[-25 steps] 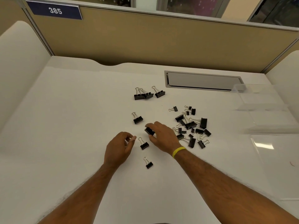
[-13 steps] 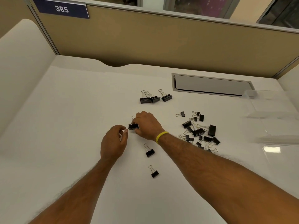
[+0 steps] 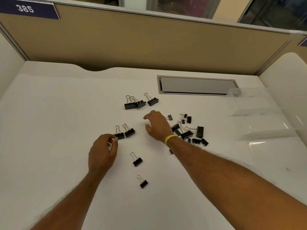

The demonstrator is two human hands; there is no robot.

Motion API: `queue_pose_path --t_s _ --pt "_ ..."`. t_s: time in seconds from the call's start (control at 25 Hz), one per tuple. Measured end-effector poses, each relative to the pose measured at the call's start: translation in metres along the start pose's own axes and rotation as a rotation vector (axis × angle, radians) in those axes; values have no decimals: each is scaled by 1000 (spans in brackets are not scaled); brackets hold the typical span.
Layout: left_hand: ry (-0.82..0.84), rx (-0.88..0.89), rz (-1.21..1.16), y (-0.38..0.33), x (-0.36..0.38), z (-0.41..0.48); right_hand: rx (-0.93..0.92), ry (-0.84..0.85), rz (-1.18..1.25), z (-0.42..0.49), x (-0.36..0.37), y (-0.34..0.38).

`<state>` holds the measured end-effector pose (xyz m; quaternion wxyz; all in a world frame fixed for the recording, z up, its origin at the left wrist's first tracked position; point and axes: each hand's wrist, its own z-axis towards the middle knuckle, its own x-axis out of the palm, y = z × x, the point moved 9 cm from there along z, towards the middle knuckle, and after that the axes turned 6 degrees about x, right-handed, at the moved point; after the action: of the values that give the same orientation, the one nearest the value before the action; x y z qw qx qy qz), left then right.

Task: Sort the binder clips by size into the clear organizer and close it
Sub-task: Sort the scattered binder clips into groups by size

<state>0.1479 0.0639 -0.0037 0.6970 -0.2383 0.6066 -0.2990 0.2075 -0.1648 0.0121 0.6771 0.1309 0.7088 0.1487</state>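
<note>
A dark blue sign [image 3: 25, 8] at the far left is showing "385" in white. The left hand [image 3: 103, 151] is curling its fingers, its fingertips [image 3: 116, 139] touching the near corner of a pair of clips [image 3: 124, 132]; whether they are pinching it is unclear. Three bigger clips [image 3: 140, 102] are lying beyond, and two single clips [image 3: 137, 161] are lying nearer. The right hand [image 3: 156, 127], wearing a yellow wristband [image 3: 170, 139], is hovering with its fingers spread wide, holding nothing. Its forearm is hiding part of the pile of clips [image 3: 189, 131] on the white desk [image 3: 49, 122]. A grey hatch [image 3: 196, 85] is sitting behind. The clear organizer [image 3: 259, 113] is standing open at the right, its compartments hard to make out.
</note>
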Motion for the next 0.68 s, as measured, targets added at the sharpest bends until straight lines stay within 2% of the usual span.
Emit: queue_pose_path --t_s 0.12,0.24,0.32,0.48,0.68 --pt "15 41 -12 -17 9 0 169 35 -41 4 -12 -61" --pt "19 59 -23 -27 18 -2 220 139 -52 6 -13 -93" --pt "22 71 -29 -31 24 -4 189 180 -94 8 -11 -101" --pt "23 77 -47 -37 29 -5 114 102 -156 17 -7 -102" --pt "30 60 -72 -45 29 -8 90 25 -29 10 -18 -87"
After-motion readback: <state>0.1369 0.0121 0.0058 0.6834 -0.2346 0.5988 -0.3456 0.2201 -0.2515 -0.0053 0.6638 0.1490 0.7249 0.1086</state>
